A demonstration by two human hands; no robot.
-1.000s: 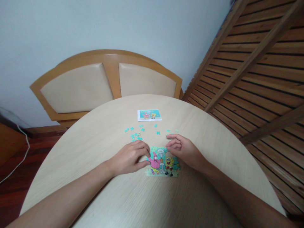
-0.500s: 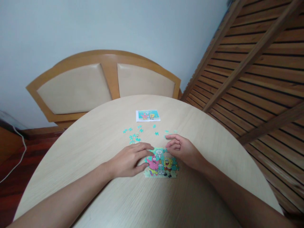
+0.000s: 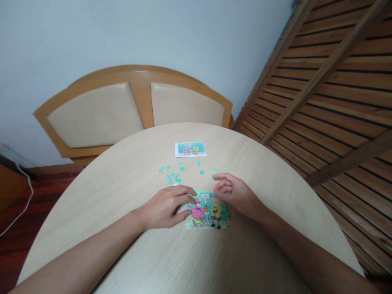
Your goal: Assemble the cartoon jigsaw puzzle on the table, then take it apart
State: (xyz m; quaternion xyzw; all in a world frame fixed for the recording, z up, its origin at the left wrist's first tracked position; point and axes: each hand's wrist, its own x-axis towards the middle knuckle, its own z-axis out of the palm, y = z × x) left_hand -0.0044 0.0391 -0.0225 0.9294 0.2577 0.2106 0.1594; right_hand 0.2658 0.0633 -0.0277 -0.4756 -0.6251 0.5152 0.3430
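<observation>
Left fingers (image 3: 185,200) at left side of puzzle (image 3: 206,212), right fingers (image 3: 223,176) upper right

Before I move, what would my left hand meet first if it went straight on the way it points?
Probably your right hand, across the top of the joined puzzle, which your left hand overlaps in view; the hands' heights are unclear.

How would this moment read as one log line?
left hand: left side of puzzle | right hand: upper right of puzzle | loose pieces: beyond puzzle | card: beyond loose pieces
</observation>
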